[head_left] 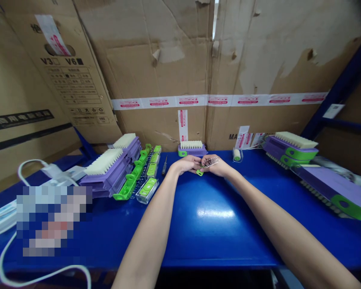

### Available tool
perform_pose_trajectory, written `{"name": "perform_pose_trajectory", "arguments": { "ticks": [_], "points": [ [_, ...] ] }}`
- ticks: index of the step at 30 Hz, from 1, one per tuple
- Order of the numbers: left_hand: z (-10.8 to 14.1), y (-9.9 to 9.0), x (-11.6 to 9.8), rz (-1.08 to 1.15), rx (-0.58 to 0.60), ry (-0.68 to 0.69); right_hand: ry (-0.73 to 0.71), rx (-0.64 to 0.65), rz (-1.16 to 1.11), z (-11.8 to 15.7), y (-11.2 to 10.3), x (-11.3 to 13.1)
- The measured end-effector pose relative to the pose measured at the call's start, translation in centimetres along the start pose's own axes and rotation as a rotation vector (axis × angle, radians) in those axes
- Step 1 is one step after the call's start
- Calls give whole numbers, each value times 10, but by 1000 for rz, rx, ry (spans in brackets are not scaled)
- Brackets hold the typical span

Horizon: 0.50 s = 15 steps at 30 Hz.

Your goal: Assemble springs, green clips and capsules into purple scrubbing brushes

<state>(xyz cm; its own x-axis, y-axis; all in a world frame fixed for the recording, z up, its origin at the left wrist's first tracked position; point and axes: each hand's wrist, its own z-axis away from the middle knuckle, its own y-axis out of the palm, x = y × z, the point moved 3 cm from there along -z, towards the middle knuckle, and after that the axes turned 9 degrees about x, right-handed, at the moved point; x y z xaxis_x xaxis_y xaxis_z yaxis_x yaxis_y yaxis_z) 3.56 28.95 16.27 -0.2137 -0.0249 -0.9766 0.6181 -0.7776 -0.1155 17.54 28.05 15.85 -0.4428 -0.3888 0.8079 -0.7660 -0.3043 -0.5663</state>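
Note:
My left hand [187, 165] and my right hand [215, 167] meet over the blue table, fingertips close together. Between them a small green plastic piece [199, 173] with a slot is pinched by the fingers of both. Shiny metal wire loops, like springs, [211, 161] show across my right hand's fingers; how they are held is unclear. Just behind the hands stands a purple and green brush block [193, 150] with pale bristles. Left of my left hand lie a screwdriver [164, 166] and green parts in clear cases [147, 190].
A row of green brackets [129, 186] stands beside purple brush blocks [106, 170] at left. More purple blocks [333, 182] are stacked at right. A small clear case [237, 155] sits at the back. A white cable [6, 257] and power strip lie left. Cardboard [162, 72] walls the back.

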Motion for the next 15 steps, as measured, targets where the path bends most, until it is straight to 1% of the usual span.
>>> {"name": "perform_pose_trajectory", "arguments": {
  "ticks": [4,10,12,15],
  "points": [
    [-1,-1,1,-21,-2,-16,22,12,40,-1,-3,-3],
    [-1,-1,2,-4,-4,-26,63,16,30,-3,-3,-7],
    [0,-1,2,-1,-10,-25,68,11,2,-2,-3,-6],
    [1,-1,1,15,-30,-21,45,19,-103,1,-3,-2]
  ]
}}
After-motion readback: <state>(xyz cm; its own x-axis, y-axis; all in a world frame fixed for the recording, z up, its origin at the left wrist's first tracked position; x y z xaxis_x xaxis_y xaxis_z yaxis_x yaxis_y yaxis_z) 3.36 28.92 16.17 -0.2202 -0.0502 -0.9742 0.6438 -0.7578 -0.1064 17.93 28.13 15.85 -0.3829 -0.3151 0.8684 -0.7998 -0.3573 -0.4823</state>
